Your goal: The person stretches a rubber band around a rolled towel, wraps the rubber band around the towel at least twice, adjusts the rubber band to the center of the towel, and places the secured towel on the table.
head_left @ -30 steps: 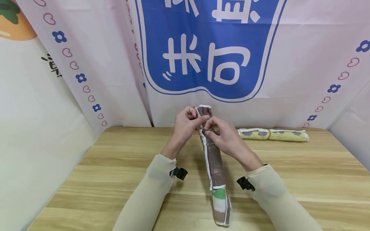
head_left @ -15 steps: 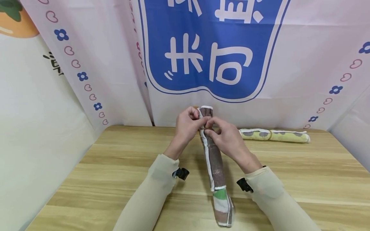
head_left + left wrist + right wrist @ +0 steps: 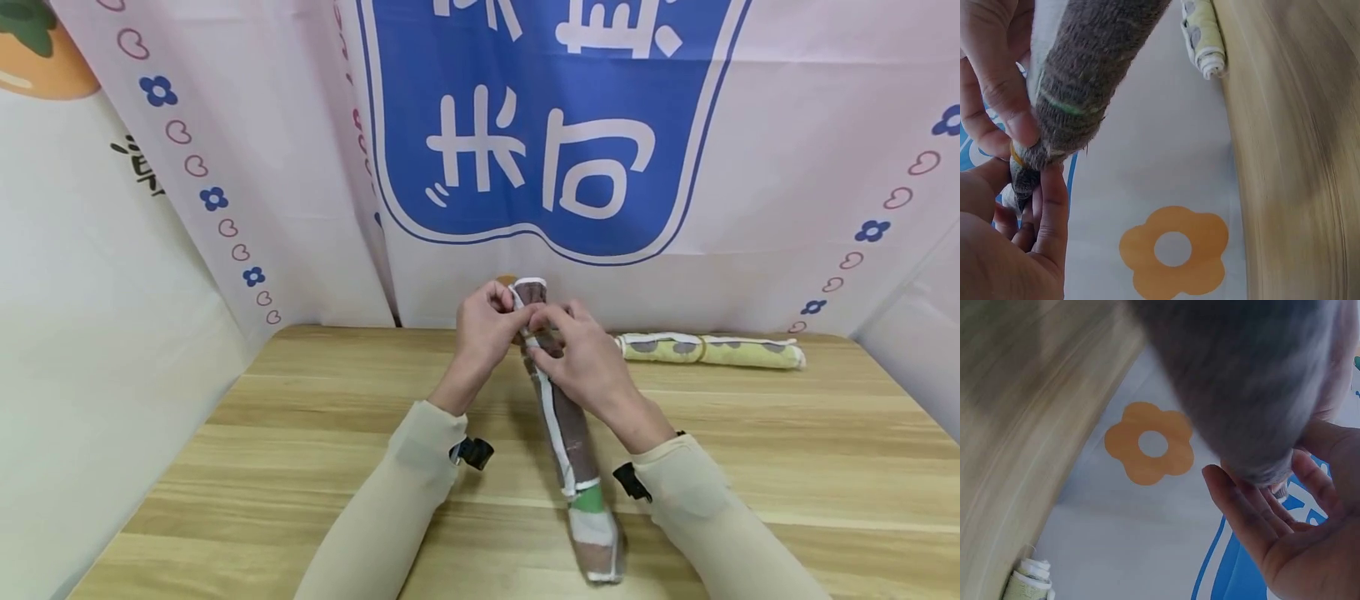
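Note:
A brown rolled towel (image 3: 573,433) with white edging runs lengthwise over the table, its near end green, white and brown. My left hand (image 3: 483,325) pinches it close to its far end. A thin yellow elastic band (image 3: 1016,155) circles the narrowed part there, between the fingers in the left wrist view. On the other side my right hand (image 3: 592,362) holds the roll between thumb and fingers, just nearer than the left fingertips. The towel hides part of the right fingers in the right wrist view, where it is blurred.
Behind the right hand lies a second rolled towel (image 3: 738,353), yellow-green with grey spots and a band round its middle. A printed cloth (image 3: 315,208) hangs along the back edge of the wooden table (image 3: 300,442).
The brown towel's near end has swung to the right and turned a little. My right thumb and fingers have spread wider apart on it. The left hand has stayed nearly in place.

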### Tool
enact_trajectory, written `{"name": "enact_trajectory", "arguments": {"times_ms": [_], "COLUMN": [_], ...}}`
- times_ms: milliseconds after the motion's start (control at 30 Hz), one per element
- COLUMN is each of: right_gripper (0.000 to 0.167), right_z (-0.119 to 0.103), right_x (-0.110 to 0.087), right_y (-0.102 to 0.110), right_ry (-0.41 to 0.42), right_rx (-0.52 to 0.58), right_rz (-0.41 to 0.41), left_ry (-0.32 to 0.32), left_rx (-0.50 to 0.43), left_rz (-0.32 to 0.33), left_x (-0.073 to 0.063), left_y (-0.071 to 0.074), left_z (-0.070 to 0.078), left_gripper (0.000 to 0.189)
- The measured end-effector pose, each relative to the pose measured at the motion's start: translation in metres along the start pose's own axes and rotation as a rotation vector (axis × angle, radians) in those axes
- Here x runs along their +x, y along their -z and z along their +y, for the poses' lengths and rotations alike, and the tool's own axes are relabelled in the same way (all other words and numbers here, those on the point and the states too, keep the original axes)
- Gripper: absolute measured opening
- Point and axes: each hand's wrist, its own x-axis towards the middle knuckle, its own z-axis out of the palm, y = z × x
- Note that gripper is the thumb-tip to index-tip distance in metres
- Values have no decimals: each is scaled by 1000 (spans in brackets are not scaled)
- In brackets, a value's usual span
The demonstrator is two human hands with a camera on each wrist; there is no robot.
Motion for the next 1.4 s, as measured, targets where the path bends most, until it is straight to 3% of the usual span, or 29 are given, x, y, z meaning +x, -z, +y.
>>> {"name": "enact_trajectory", "arguments": {"times_ms": [167, 400, 833, 1033, 1200, 1400], "right_gripper": [27, 29, 27, 21, 16, 29], "right_z": [3, 6, 13, 18, 21, 15], "right_x": [2, 4, 5, 3, 3, 4], "right_y": [3, 7, 11, 15, 22, 18], "right_ry": [48, 63, 119, 126, 115, 23], "right_rx": [-46, -99, -110, -99, -41, -70], "right_rz": [-7, -87, -165, -218, -273, -267], "left_ry": [-17, -36, -118, -86, -93, -100], "left_rx": [20, 80, 145, 143, 129, 80], "left_rz": [0, -43, -75, -79, -70, -40], "left_x": [1, -2, -4, -5, -4, -2], "left_y": [-3, -6, -10, -11, -10, -10], "left_z": [0, 0, -4, -7, -7, -8], "left_gripper": [38, 34, 34, 36, 38, 39]}}
